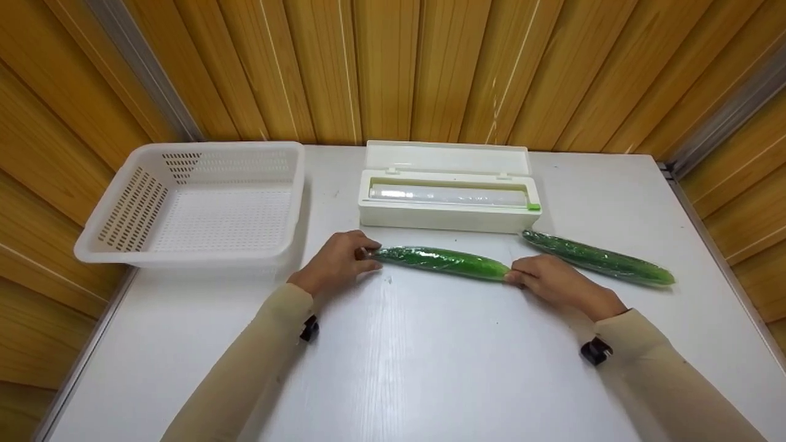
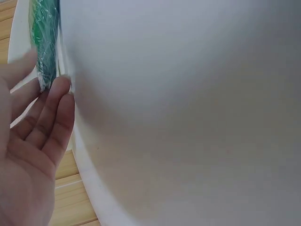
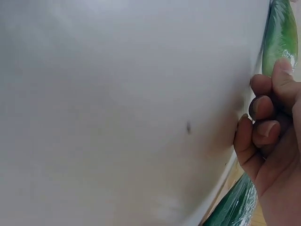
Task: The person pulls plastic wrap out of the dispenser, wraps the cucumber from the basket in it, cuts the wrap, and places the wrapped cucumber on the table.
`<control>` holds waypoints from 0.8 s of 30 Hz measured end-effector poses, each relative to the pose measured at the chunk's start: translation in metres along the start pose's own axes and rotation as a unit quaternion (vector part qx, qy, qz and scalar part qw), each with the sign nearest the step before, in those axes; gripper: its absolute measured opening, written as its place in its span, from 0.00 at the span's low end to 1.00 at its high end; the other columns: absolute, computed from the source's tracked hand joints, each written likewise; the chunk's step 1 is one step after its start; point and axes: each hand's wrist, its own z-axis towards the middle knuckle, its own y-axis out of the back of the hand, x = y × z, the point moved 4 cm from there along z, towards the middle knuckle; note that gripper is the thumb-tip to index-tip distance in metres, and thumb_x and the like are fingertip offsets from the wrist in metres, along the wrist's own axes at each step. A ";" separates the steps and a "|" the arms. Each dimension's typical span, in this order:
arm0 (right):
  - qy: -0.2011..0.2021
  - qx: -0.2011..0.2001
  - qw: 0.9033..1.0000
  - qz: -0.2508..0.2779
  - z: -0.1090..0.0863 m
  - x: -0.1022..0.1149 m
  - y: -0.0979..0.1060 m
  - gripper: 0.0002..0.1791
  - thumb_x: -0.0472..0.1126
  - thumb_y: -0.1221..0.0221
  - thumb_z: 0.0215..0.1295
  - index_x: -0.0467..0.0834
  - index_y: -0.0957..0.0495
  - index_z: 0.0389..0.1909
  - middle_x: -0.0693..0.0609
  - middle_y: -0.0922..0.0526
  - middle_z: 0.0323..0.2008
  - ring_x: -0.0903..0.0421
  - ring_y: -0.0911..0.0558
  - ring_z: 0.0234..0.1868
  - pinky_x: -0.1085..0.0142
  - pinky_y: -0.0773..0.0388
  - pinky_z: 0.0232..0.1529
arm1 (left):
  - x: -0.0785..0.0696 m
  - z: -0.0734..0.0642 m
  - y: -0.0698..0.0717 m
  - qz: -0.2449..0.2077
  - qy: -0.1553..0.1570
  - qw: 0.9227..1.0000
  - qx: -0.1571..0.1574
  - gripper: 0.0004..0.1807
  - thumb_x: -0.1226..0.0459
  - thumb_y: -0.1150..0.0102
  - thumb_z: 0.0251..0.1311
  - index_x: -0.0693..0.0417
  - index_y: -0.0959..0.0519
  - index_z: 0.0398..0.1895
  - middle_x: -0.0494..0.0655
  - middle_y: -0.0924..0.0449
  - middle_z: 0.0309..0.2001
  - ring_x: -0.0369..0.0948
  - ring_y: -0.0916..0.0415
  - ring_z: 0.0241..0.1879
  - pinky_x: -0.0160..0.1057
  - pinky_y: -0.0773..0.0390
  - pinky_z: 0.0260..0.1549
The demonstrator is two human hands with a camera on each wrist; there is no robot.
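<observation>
A cucumber in clear cling film point(image 1: 439, 261) lies across the white table in front of the film box. At its right end, my right hand point(image 1: 549, 279) pinches the tip between thumb and curled forefinger; the right wrist view shows the thumb point(image 3: 283, 70) on the wrapped end. My left hand point(image 1: 338, 261) is at the other end, thumb and forefinger on either side of the tip. In the left wrist view its fingers point(image 2: 59, 110) are fairly straight beside the gathered film, and the thumb is blurred. Beyond the right hand lies a second wrapped cucumber point(image 1: 605, 261).
Behind the first cucumber stands a white cling film box point(image 1: 448, 218), lid raised, with a film roll point(image 1: 442, 194) inside and a green slider point(image 1: 533, 207). A white perforated basket point(image 1: 285, 239) sits at the left. Wood-patterned panels point(image 1: 393, 67) border the table's back.
</observation>
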 end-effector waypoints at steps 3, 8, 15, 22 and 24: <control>-0.025 0.005 1.000 0.008 0.001 -0.001 0.001 0.17 0.46 0.41 0.81 0.51 0.27 0.27 0.63 0.36 0.21 0.63 0.33 0.26 0.63 0.33 0.33 | 0.000 0.000 0.000 0.013 -0.001 1.000 -0.001 0.15 0.70 0.26 0.63 0.62 0.11 0.53 0.49 0.14 0.44 0.44 0.17 0.44 0.42 0.17 0.47; -0.057 -0.015 0.998 0.017 0.002 -0.002 0.002 0.15 0.49 0.40 0.81 0.49 0.23 0.30 0.61 0.32 0.23 0.60 0.32 0.27 0.63 0.33 0.32 | -0.002 -0.002 0.001 0.041 -0.039 0.998 -0.025 0.12 0.68 0.25 0.63 0.62 0.10 0.48 0.51 0.12 0.42 0.47 0.14 0.45 0.44 0.17 0.51; -0.099 -0.040 0.993 0.042 0.002 -0.004 0.002 0.19 0.49 0.31 0.72 0.38 0.19 0.52 0.53 0.19 0.36 0.54 0.23 0.37 0.55 0.23 0.40 | -0.005 -0.002 0.002 0.077 -0.090 0.992 -0.041 0.11 0.68 0.28 0.65 0.65 0.10 0.47 0.53 0.10 0.42 0.49 0.12 0.46 0.45 0.16 0.52; -0.068 -0.072 0.995 0.015 0.001 -0.003 0.003 0.10 0.43 0.32 0.73 0.41 0.16 0.47 0.51 0.16 0.40 0.51 0.19 0.42 0.52 0.21 0.44 | -0.008 0.000 0.002 0.110 -0.087 0.989 -0.044 0.07 0.70 0.35 0.71 0.64 0.10 0.45 0.53 0.10 0.42 0.50 0.12 0.45 0.46 0.16 0.51; -0.050 -0.085 0.995 0.010 0.001 -0.003 0.004 0.06 0.42 0.33 0.74 0.43 0.16 0.44 0.51 0.14 0.40 0.49 0.16 0.43 0.50 0.20 0.45 | -0.008 0.000 0.001 0.111 -0.091 0.989 -0.044 0.06 0.69 0.35 0.72 0.63 0.10 0.43 0.53 0.10 0.40 0.49 0.12 0.44 0.46 0.15 0.49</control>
